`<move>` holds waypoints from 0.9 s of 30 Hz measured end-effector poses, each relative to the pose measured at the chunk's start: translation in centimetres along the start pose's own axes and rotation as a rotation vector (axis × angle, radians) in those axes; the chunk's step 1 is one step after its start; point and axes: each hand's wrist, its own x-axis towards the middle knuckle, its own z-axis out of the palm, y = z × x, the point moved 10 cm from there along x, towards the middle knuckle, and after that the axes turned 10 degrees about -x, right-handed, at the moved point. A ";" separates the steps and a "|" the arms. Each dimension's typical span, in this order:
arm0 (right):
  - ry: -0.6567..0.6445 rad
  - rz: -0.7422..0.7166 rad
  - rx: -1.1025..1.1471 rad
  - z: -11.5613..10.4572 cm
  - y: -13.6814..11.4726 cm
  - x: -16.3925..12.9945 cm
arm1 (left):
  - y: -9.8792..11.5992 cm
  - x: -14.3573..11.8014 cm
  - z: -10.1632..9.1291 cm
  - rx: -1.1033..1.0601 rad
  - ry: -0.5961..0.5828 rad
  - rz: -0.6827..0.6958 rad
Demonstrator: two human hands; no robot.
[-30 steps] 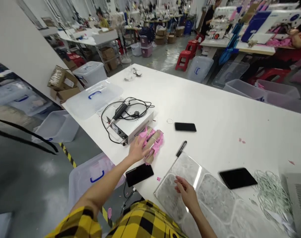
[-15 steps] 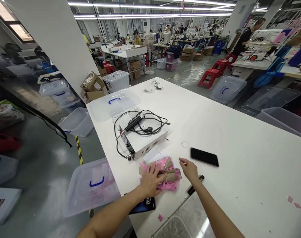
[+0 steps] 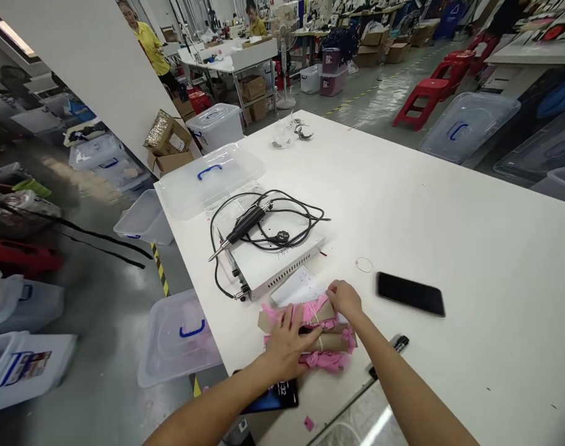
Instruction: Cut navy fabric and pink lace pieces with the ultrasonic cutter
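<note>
A bundle of pink fabric and brown cardboard pieces (image 3: 332, 342), tied round with thin pale bands, lies near the table's front left edge. My left hand (image 3: 287, 345) rests on it from the left, fingers spread and pressing down. At the bundle's upper right corner is my right hand (image 3: 345, 300), its fingers pinched together; what is between them is too small to make out. Behind the bundle lies a white paper with writing (image 3: 297, 287). A lit phone (image 3: 280, 396) is partly under my left forearm, and a black marker (image 3: 398, 348) lies beside my right forearm.
A white box device (image 3: 282, 269) carries a black handpiece (image 3: 248, 224) and coiled cable. A black phone (image 3: 410, 293) and a thin loop (image 3: 364, 264) lie to the right. A clear lid (image 3: 189, 192) covers the far left corner. Plastic bins (image 3: 180, 347) stand on the floor.
My right hand has come down against the bundle's upper right corner, from slightly apart. My left hand stays on the bundle. The view has tilted down.
</note>
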 end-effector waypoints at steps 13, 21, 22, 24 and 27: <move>0.039 0.001 0.236 -0.4 2.0 -0.4 | 0.2 -1.4 0.0 0.066 0.043 0.049; 0.289 0.223 0.517 -1.3 16.3 -8.5 | 0.0 0.0 -1.5 0.057 -0.044 -0.019; 0.329 0.308 0.531 -1.0 19.4 -11.1 | 0.3 0.3 -1.9 0.050 -0.062 -0.009; 0.403 0.497 0.536 -0.1 25.3 -17.3 | 0.3 0.9 -2.8 0.029 -0.098 0.003; 0.499 0.760 0.500 2.0 32.5 -27.6 | -0.6 2.8 -4.7 0.010 -0.035 -0.016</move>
